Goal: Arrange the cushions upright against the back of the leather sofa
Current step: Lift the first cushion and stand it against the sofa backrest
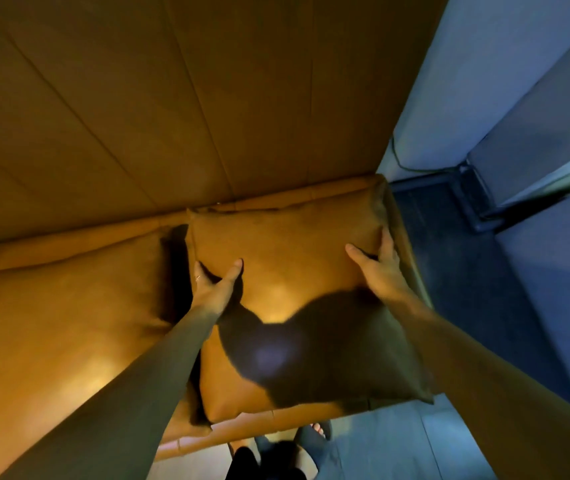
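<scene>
A large tan leather cushion [290, 258] lies over the right end of the leather sofa [51, 323], its far edge near the sofa's back ledge [69, 242]. My left hand [216, 285] grips the cushion's left side, thumb on top and fingers tucked behind the edge. On the right side, my right hand [378, 268] holds it the same way near the far right corner. A dark shadow covers the cushion's near half.
A wooden panelled wall [172, 98] rises behind the sofa. To the right are a blue-grey wall [467, 81], a cable [411, 166] and a dark floor strip [467, 254]. My feet [311, 434] stand at the sofa's front edge.
</scene>
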A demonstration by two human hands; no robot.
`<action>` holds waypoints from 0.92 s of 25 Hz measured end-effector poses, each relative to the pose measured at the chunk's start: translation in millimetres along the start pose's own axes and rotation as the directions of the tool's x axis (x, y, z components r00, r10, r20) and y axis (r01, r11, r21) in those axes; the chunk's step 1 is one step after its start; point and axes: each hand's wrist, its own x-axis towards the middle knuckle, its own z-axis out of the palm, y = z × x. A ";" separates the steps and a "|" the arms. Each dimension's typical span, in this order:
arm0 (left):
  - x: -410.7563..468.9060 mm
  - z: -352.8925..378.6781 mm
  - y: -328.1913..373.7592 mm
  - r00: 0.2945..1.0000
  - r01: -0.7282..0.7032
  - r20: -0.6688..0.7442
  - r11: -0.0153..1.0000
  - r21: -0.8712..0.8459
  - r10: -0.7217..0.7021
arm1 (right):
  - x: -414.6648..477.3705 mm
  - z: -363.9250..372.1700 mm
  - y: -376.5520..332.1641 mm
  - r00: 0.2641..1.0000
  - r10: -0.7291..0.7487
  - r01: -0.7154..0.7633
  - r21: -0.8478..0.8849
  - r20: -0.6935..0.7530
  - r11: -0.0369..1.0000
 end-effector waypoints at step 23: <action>-23.1 -43.5 206.6 0.950 -0.244 0.106 0.908 -0.341 0.295 | 30.8 -84.4 -194.7 0.943 -0.331 0.295 0.539 -0.031 0.789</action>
